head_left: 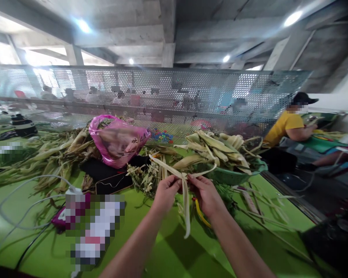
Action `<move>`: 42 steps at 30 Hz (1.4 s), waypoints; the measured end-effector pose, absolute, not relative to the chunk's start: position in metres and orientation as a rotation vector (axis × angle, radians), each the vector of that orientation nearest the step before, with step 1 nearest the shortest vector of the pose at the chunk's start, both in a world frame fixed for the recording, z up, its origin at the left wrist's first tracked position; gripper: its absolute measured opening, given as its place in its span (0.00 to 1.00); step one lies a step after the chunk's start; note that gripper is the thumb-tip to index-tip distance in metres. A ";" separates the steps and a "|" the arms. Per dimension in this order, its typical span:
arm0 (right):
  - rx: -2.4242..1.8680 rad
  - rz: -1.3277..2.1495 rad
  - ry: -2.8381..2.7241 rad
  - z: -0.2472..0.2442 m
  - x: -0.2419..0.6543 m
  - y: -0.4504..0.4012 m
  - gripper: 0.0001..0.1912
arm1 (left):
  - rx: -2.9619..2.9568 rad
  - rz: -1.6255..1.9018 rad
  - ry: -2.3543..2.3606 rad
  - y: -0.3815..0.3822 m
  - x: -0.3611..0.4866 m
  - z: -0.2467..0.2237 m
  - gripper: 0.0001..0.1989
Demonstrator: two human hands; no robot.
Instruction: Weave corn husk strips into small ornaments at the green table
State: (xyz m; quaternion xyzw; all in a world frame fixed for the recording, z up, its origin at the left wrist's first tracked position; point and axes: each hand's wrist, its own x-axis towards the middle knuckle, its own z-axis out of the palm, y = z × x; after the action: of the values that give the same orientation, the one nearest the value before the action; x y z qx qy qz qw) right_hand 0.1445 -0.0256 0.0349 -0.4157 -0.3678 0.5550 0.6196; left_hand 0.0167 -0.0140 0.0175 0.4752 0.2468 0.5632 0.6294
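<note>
Between my two hands are pale strips of corn husk [186,208], crossing at my fingertips. One strip points up and left, one curves off to the right, and one hangs down. My left hand [168,193] pinches the husk from the left side. My right hand [204,191] is closed on it from the right, thumb and fingertips close to the crossing. Just behind my hands lie small husk pieces [146,175] in a loose heap. A yellow-handled tool [201,214], partly covered by my right hand, lies on the green table [150,258].
Dry husks fill a green basin [236,175] at back right. A pink plastic bag [116,139] stands behind black items, beside more husks [55,160] on the left. Cables run to a purple power strip [65,216]. A perforated metal screen [150,92] stands behind; a person in yellow [287,125] sits right.
</note>
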 end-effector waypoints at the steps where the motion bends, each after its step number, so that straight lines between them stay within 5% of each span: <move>1: -0.964 1.295 -0.874 0.033 0.144 -0.025 0.14 | 1.073 1.283 0.555 -0.014 0.017 0.018 0.17; 7: -1.239 1.072 -1.054 0.040 0.153 -0.028 0.24 | 1.134 1.323 0.627 -0.010 0.010 0.021 0.17; 12: -1.147 0.796 -1.162 0.054 0.157 -0.033 0.17 | 1.342 1.324 0.689 -0.008 0.010 0.014 0.12; 29: -1.080 1.317 -1.016 0.050 0.147 -0.035 0.15 | 1.358 1.196 0.524 -0.018 0.021 0.014 0.09; 37: -1.069 0.929 -1.120 0.056 0.152 -0.036 0.13 | 1.237 1.345 0.681 -0.015 0.013 0.022 0.11; 42: -1.116 1.013 -1.241 0.055 0.149 -0.036 0.15 | 1.083 1.423 0.675 -0.017 0.010 0.028 0.12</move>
State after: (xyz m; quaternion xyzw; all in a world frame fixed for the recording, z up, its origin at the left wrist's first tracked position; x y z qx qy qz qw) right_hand 0.1486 -0.0363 0.0547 -0.4737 -0.5265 0.4296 0.5603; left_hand 0.0101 -0.0168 0.0280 0.4628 0.2886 0.6081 0.5768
